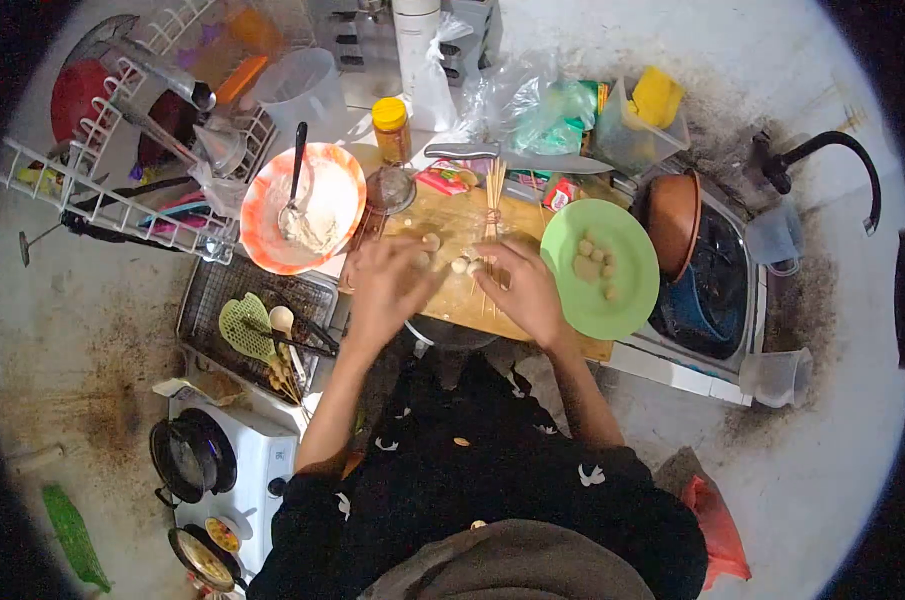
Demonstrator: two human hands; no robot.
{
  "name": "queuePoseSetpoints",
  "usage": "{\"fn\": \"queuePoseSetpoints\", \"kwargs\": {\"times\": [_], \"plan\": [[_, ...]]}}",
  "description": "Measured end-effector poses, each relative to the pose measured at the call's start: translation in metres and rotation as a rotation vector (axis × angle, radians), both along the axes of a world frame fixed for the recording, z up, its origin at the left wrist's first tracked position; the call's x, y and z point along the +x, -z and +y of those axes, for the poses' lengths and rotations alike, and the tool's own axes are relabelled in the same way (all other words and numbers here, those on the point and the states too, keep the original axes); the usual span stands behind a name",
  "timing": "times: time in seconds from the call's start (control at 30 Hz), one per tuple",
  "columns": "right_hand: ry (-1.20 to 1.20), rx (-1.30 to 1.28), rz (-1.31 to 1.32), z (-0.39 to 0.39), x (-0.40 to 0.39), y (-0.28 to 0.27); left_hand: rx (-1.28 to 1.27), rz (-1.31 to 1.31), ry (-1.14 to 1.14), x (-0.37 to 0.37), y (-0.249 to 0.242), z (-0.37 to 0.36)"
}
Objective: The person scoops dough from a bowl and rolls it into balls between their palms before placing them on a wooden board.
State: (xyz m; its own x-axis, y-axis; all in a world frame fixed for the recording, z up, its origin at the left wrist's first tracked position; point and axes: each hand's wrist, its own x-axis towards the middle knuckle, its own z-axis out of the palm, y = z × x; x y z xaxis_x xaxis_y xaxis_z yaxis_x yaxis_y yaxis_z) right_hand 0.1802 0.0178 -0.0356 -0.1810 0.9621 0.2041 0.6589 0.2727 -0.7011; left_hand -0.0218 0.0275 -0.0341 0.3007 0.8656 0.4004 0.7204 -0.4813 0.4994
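Small dough balls [459, 265] lie on the wooden cutting board [452, 312] between the two hands. The left hand [380, 285] is spread over the board, its fingers blurred. The right hand [522, 290] is curved beside the balls; whether it pinches one cannot be determined. Bundled skewers [494, 185] extend past it. The green plate [602, 318] carries further balls.

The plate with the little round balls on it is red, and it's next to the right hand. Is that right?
Not quite: the plate is green, not red, as the head view shows. It does have the little round balls on it, and it is next to the right hand.
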Motion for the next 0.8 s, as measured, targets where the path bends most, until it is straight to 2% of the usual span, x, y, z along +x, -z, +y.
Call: {"fn": "queuePoseSetpoints", "kwargs": {"times": [0.1,0.17,0.27,0.4,0.47,0.5,0.57,0.6,0.63,0.67,0.7,0.73,0.77,0.8], "plan": [[-0.038,-0.004,-0.071,0.0,0.001,0.015,-0.063,0.064,0.039,0.022,0.007,-0.003],[-0.054,-0.066,-0.035,0.002,0.002,0.008,0.0,0.206,0.085,0.026,0.015,0.006],[-0.086,-0.14,-0.007,0.009,0.006,-0.003,0.021,0.274,0.112,0.027,0.021,0.012],[-0.026,-0.149,-0.043,0.023,0.004,-0.003,0.014,0.219,0.072,0.025,0.018,0.008],[-0.035,-0.082,-0.081,0.03,-0.002,0.006,-0.01,0.055,0.072,0.017,0.011,0.002],[-0.049,-0.015,-0.122,0.033,-0.005,0.008,-0.007,0.058,0.068,0.011,0.011,-0.001],[-0.112,0.019,-0.179,0.037,-0.005,0.006,-0.258,-0.224,0.065,-0.003,0.011,-0.008],[-0.167,0.046,-0.239,0.038,-0.006,0.005,-0.253,-0.223,0.055,-0.007,0.01,-0.013],[-0.177,0.049,-0.239,0.042,-0.013,0.002,-0.29,-0.427,0.001,-0.011,0.005,-0.019],[-0.139,0.166,-0.182,0.047,-0.025,-0.004,-0.324,-0.631,-0.054,-0.014,0.002,-0.024],[-0.099,0.281,-0.12,0.053,-0.039,-0.011,-0.317,-0.679,-0.089,-0.019,0.009,-0.027],[-0.161,0.256,-0.07,0.058,-0.056,-0.026,-0.313,-0.677,-0.097,-0.024,0.018,-0.028],[-0.223,0.233,-0.021,0.067,-0.077,-0.038,-0.369,-0.859,-0.133,-0.029,0.027,-0.029],[-0.287,0.184,-0.101,0.081,-0.097,-0.038,-0.422,-1.041,-0.169,-0.034,0.031,-0.031]]}}
